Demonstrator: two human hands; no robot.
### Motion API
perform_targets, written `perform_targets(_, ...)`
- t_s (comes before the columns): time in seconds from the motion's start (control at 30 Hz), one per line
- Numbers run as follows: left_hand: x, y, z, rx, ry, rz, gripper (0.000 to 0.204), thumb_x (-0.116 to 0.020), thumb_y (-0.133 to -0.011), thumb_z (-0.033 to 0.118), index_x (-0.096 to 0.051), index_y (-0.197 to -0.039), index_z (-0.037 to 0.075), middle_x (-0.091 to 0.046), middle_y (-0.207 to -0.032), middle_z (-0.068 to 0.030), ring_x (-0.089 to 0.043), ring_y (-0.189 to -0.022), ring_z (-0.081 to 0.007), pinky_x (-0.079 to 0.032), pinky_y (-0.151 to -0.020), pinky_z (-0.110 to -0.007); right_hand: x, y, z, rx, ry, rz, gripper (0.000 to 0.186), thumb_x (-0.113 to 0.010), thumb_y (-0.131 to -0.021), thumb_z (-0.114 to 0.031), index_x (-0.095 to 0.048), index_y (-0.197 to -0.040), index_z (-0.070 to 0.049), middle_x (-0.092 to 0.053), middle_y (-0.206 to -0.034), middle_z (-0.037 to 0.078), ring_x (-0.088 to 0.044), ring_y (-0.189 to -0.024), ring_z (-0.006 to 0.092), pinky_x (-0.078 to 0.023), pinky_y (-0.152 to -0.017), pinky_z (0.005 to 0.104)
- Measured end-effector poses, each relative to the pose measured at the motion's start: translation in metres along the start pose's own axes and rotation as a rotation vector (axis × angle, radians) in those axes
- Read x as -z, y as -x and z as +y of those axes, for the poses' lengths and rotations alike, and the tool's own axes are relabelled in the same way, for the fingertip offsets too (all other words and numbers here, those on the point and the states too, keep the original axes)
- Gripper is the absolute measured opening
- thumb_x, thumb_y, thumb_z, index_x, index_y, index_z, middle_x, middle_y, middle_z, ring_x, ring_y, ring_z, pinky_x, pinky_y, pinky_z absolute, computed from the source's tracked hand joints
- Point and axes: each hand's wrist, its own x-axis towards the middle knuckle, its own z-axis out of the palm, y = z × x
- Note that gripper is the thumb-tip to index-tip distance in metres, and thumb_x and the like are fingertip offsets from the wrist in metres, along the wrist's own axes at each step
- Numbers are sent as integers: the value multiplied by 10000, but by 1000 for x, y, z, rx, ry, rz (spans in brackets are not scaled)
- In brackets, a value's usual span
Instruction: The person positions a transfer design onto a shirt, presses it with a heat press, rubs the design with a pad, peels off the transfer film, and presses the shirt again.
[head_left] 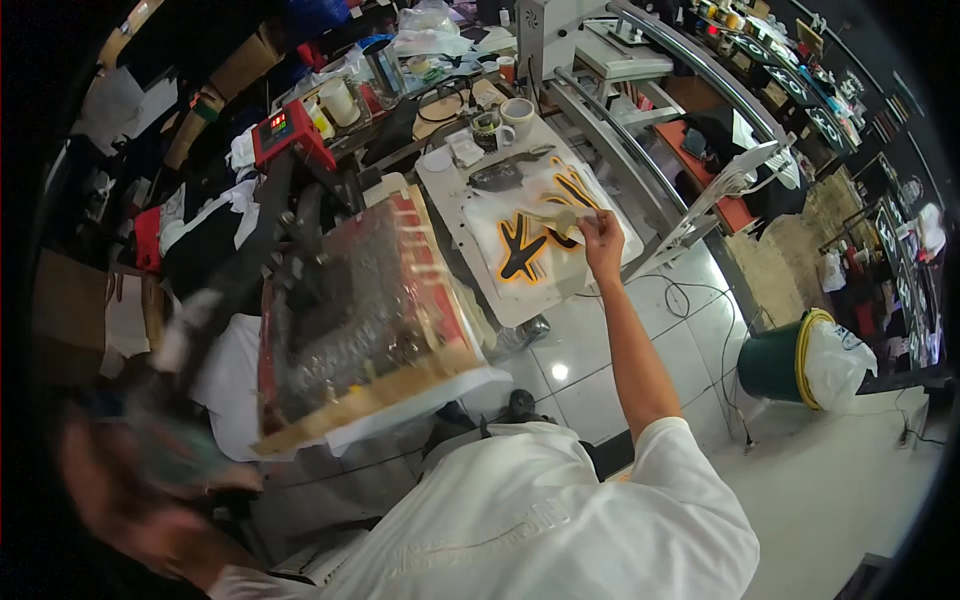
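Note:
A white sheet point(485, 228) with a black design point(522, 248) edged in orange lies on a pale board point(462, 212) ahead of me. My right hand point(602, 242) reaches over its right part, fingers pinched on a small beige piece point(560, 220) whose kind I cannot make out. My left hand point(165, 435) is at the lower left, smeared by motion, near a dark blurred arm point(225, 270). Whether its fingers hold anything does not show. Between the hands stands a wide press plate point(350, 300), wrapped in shiny film, with red sides and tan tape along the edges.
A red control box point(292, 132) with a lit display stands at the back left. Mugs point(517, 115) sit at the board's far end. A metal frame point(600, 110) rises beyond the board. At the right, a green bin point(775, 365) and cables point(735, 400) are on the tiled floor.

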Motion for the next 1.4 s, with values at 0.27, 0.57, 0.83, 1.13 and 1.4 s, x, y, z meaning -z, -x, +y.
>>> perform_targets(0.27,-142,89,132,395,777,-673,750,-982,-536,493,-353,-621,93,-358,-624,-16,-351,-522,-167,-289,-487,-335,-5,-32,-26,10,-187,6,144,-714,-943,-58,-601,-997,14,-690,-908,70,-634,-865,122,-510,-821,265)
perform_targets(0.57,-168,109,142,348,684,-692,659,-954,-583,428,-388,-635,94,-382,-608,-39,-425,-531,-230,-336,-488,-386,4,-38,-43,1,-88,-57,108,-670,-981,-37,-566,-1002,-15,-678,-1015,53,-653,-977,123,-510,-847,272)
perform_targets(0.83,-166,106,146,351,686,-668,676,-937,-609,476,-380,-633,95,-382,-609,-37,-425,-529,-232,-332,-485,-393,21,-56,-42,-5,-323,-14,268,-745,-933,-33,-602,-1159,-21,-728,-1055,57,-662,-967,111,-500,-918,275)
perform_targets(1.13,-160,94,144,283,718,-678,641,-954,-604,414,-413,-646,74,-418,-671,-60,-436,-564,-238,-348,-498,-390,59,-82,-73,174,-318,103,213,-796,-891,-35,-658,-1052,-33,-736,-984,45,-667,-883,90,-508,-815,235)
perform_targets(1.4,-92,39,127,116,560,-599,492,-974,-582,293,-621,-805,33,-570,-758,-81,-593,-706,-228,-485,-611,-364,152,-58,-117,292,-162,283,233,-772,-901,-3,-642,-1093,13,-729,-1074,117,-699,-951,153,-554,-852,278)
